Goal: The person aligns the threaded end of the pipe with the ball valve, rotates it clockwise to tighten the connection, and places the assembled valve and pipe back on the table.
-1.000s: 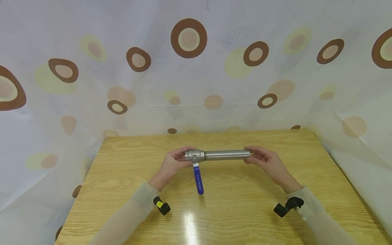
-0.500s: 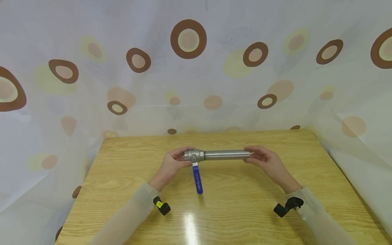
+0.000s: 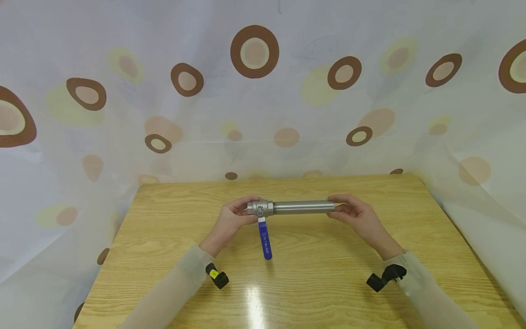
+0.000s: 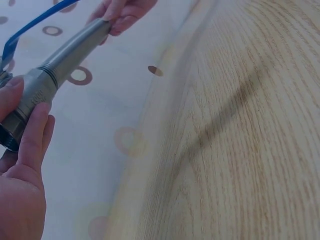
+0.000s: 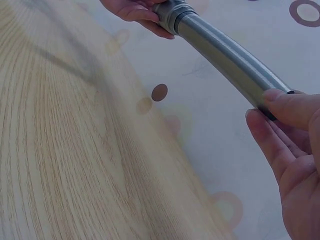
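Observation:
A grey metal pipe (image 3: 303,207) with a steel ball valve (image 3: 260,209) screwed on its left end is held level above the wooden table (image 3: 172,219). The valve's blue lever handle (image 3: 265,240) hangs down toward me. My left hand (image 3: 233,218) grips the valve body (image 4: 31,100) with thumb and fingers. My right hand (image 3: 354,214) pinches the pipe's right end (image 5: 260,90) between thumb and fingertips. In the left wrist view the pipe (image 4: 75,50) runs away to the far hand (image 4: 122,12).
A white curtain with brown rings (image 3: 254,51) hangs behind and round the sides of the table. Black wrist camera mounts (image 3: 217,276) sit on both sleeves, the right one (image 3: 382,278) near the table's front. The tabletop reflects a light glare (image 3: 255,297).

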